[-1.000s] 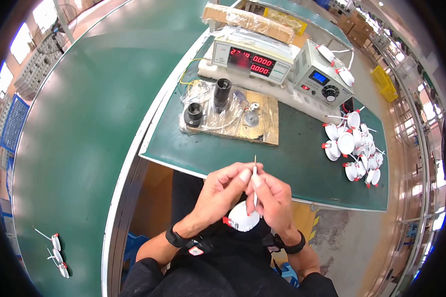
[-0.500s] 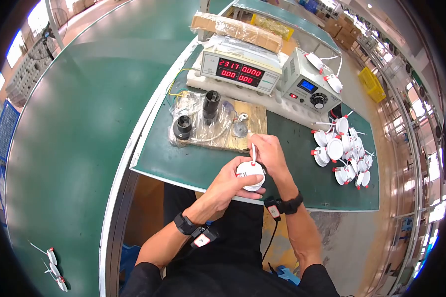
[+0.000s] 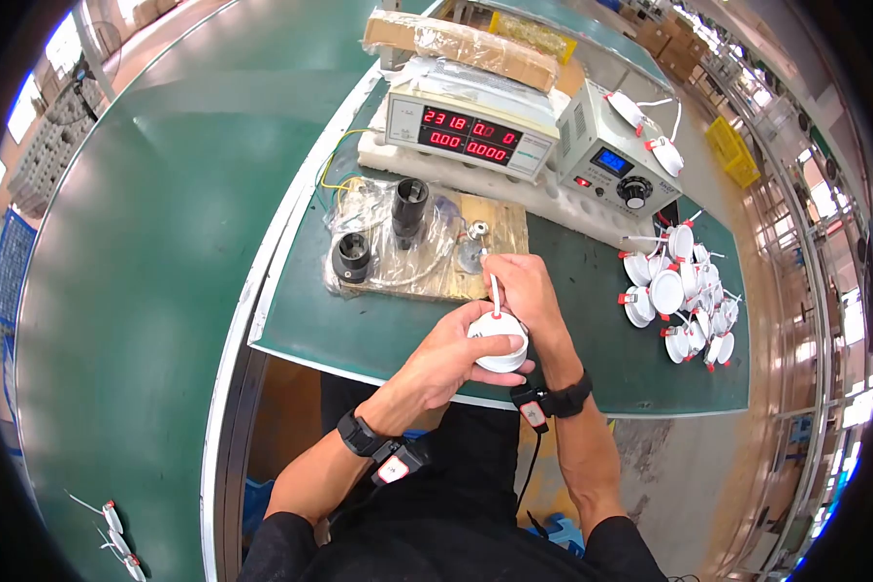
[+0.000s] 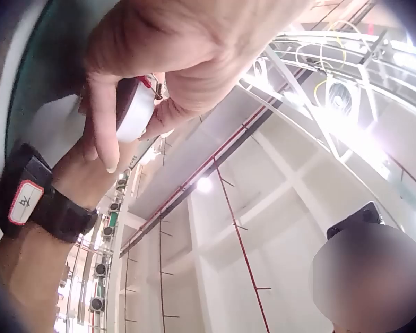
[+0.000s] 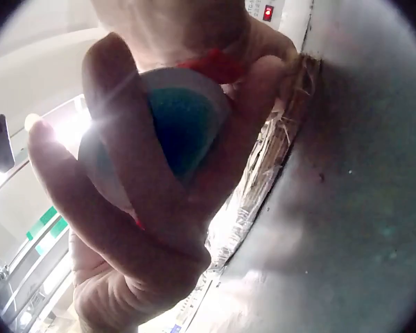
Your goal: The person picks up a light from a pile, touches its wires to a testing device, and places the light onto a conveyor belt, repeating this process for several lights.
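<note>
A round white downlight (image 3: 504, 363) with red clip ends is gripped in my left hand (image 3: 441, 357), thumb across its back and fingers beneath. Its white cable (image 3: 497, 297) rises toward my right hand (image 3: 522, 286), which pinches the cable near its end. That hand is at the right front edge of a plastic-wrapped board (image 3: 436, 281), beside a round metal contact (image 3: 470, 257). The cable's tip is hidden by the fingers. In the left wrist view the lamp's white rim (image 4: 135, 119) shows between thumb and fingers. Its face (image 5: 180, 128) looks teal in the right wrist view.
Two black sockets (image 3: 410, 206) stand on the board. Behind it are a meter with red digits (image 3: 468, 136) and a grey box with a dial (image 3: 616, 155). Several downlights (image 3: 684, 291) are piled at right; others (image 3: 116, 533) lie on the left bench.
Both hands moved forward from near the body to the board. My left hand let go of the cable end and took the lamp body. In the last half second they barely moved.
</note>
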### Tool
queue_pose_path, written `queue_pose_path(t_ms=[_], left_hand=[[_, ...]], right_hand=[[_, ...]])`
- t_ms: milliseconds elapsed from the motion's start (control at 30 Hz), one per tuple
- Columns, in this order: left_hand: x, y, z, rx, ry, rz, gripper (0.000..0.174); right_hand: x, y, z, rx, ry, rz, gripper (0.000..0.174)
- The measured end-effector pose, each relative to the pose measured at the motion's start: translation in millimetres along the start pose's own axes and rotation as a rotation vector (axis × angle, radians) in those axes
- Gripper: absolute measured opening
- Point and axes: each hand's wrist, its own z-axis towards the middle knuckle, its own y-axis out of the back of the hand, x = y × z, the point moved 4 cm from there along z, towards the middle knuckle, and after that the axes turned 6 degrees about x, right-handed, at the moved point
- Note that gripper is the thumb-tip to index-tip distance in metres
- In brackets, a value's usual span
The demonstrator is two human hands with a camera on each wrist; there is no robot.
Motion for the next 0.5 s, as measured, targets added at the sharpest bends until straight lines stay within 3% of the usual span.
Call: queue_pose_path(t_ms=[300,500], left_hand=[[-3.4,2.3,2.4,0.030,0.061,-0.046,0.046],[0.4,3.3,5.6,0.022,0.067,-0.071,0.041]], right_hand=[[0.7,0.3,1.5,0.008,-0.077,0.065,0.029],[1.2,-0.6,-0.2,-0.009,-0.025,0.088,0.029]])
